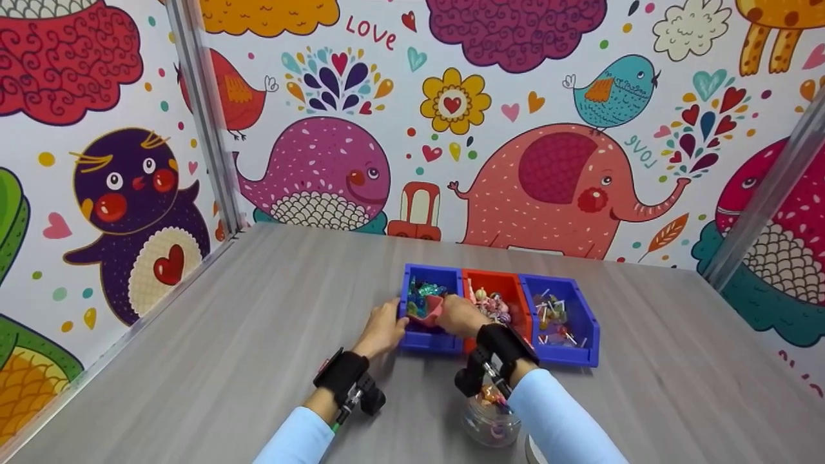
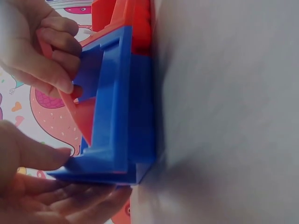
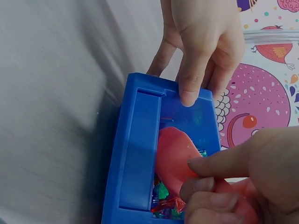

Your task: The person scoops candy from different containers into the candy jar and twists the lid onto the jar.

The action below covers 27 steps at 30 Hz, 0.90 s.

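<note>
At the left end of a joined row of bins, my left hand (image 1: 381, 327) grips the side wall of the blue bin (image 1: 428, 341), thumb over the rim and fingers along the outside. My right hand (image 1: 460, 316) holds a pink scoop (image 3: 175, 156) by its handle. The bowl of the scoop lies tilted inside that bin, among shiny wrapped candies (image 3: 163, 191) in green, blue and red. Part of the candies is hidden behind the scoop and the right hand.
Beside it stand a red bin (image 1: 523, 303) with lollipops and another blue bin (image 1: 590, 335) with wrapped lollipops. A clear jar (image 1: 490, 428) holding some candies sits under the right forearm. A white round thing (image 1: 533, 452) is partly hidden by the right sleeve. Printed walls border the table.
</note>
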Each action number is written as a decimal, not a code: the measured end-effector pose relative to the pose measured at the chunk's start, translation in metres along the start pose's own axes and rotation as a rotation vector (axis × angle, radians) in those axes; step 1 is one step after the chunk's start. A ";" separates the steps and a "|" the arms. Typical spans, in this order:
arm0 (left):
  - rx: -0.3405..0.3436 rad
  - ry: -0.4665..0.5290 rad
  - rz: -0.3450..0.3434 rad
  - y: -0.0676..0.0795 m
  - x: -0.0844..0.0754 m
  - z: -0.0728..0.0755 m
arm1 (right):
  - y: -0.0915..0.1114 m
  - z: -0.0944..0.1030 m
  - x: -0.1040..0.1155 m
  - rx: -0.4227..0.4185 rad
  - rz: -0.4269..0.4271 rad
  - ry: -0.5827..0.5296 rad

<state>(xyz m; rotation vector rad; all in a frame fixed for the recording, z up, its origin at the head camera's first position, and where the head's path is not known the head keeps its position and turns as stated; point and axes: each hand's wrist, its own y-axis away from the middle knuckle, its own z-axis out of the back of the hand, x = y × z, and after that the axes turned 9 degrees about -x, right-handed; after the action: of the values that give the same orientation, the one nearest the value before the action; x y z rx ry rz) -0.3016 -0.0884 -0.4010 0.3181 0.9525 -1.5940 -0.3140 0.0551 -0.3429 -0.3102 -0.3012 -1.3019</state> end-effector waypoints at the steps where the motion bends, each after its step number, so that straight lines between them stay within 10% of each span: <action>1: 0.000 0.002 -0.002 0.000 0.000 0.000 | 0.002 0.002 0.000 0.006 0.006 -0.002; 27: -0.003 0.039 -0.002 0.000 0.003 -0.001 | 0.003 0.012 -0.020 0.046 -0.056 -0.243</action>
<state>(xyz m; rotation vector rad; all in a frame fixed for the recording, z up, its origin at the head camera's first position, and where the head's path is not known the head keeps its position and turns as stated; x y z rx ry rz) -0.3024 -0.0899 -0.4040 0.3468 0.9853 -1.5930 -0.3164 0.0781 -0.3397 -0.4245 -0.5478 -1.3112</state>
